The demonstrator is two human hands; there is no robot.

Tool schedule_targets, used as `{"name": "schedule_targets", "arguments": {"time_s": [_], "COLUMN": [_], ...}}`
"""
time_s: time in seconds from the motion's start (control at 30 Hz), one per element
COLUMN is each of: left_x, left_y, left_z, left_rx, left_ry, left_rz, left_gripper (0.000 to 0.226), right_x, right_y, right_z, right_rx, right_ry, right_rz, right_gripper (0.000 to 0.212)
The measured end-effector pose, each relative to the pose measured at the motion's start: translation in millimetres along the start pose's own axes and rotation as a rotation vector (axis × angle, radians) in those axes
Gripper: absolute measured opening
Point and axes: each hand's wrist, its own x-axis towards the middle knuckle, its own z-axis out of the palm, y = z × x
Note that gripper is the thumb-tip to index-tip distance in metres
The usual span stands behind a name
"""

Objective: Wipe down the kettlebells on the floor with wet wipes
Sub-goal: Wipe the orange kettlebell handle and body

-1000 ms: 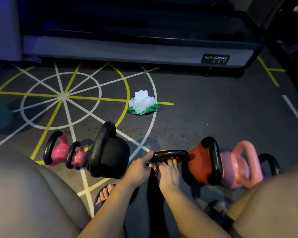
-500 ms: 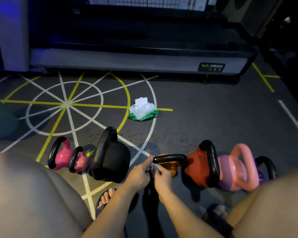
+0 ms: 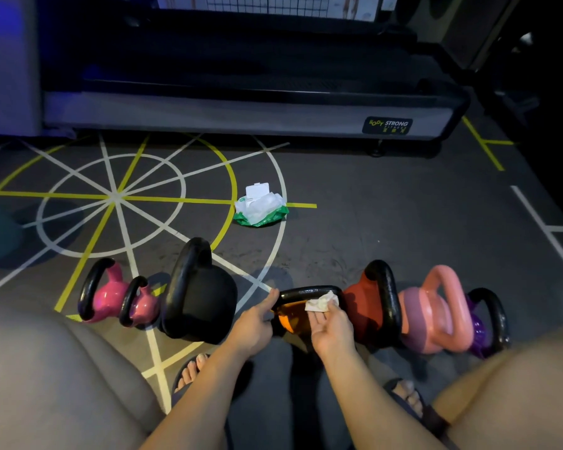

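A row of kettlebells stands on the dark gym floor in front of me. The small orange kettlebell [image 3: 294, 319] with a black handle sits in the middle. My left hand [image 3: 252, 329] grips the left end of its handle. My right hand [image 3: 332, 329] presses a crumpled white wet wipe [image 3: 320, 303] against the handle's right side. To the left are a large black kettlebell [image 3: 202, 298] and two pink ones [image 3: 109, 295]. To the right stand a red kettlebell [image 3: 368, 306], a light pink one [image 3: 434, 315] and a purple one [image 3: 483, 329].
An opened green-and-white wet wipe pack [image 3: 260, 207] lies on the floor beyond the row. A treadmill base [image 3: 241, 115] runs across the back. My bare knees frame both lower corners, and my sandalled feet [image 3: 192, 373] rest below the kettlebells.
My right hand has risen from below the orange kettlebell's handle to its right side, and the white wipe now shows in its fingers. The left hand stays on the handle.
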Motion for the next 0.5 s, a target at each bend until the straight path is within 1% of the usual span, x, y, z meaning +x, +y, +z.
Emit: {"name": "schedule_targets", "arguments": {"time_s": [0.07, 0.17, 0.27, 0.33, 0.4, 0.43, 0.5], "left_x": [-0.8, -2.0, -2.1, -1.8, -0.7, 0.1, 1.3], "left_y": [-0.1, 1.3, 3.0, 2.9, 1.5, 1.0, 0.5], "left_z": [-0.6, -2.6, -5.1, -6.1, -6.1, -6.0, -6.5], "left_rx": [0.004, -0.003, -0.004, -0.009, -0.018, -0.023, -0.022], "left_ry": [-0.004, -0.005, -0.011, -0.014, -0.017, -0.013, 0.004], "left_rz": [0.008, 0.014, 0.031, 0.038, 0.048, 0.053, 0.059], "left_gripper": [0.075, 0.075, 0.074, 0.075, 0.074, 0.073, 0.071], "right_x": [3.1, 10.4, 16.1, 14.6, 15.5, 14.8, 16.8], "right_y": [5.0, 24.2, 45.6, 59.3, 69.3, 69.4, 65.5], "right_z": [-1.0, 1.1, 0.7, -2.7, -7.1, -7.2, -7.0], "right_rx": [-0.035, -0.212, -0.447, -0.653, -0.877, -0.957, -1.101], "right_ry": [0.006, -0.022, -0.063, -0.077, -0.114, -0.106, -0.065], "right_rz": [-0.021, -0.041, -0.056, -0.119, -0.196, -0.221, -0.25], "right_gripper": [0.023, 0.035, 0.034, 0.033, 0.027, 0.023, 0.027]}}
